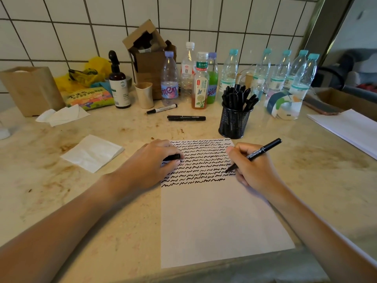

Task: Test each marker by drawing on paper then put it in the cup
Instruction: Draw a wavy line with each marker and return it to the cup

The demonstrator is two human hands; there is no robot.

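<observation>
**Marker under test, tip at the paper**

Right hand [252, 170] pinches marker [257, 154] in a writing grip, tip at the squiggle rows' right end; left hand [151, 162] curls round the cap [173, 157], its weight pinning the paper [214, 217]; cup [234, 121], packed with markers, stands just beyond the right hand, within easy reach; two markers [184, 117] lie beyond the left hand, apparently untested.

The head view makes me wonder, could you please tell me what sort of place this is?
Probably a home or office kitchen counter: a stained beige stone countertop against a white tiled wall, with clear plastic drink bottles lined along it.
</observation>
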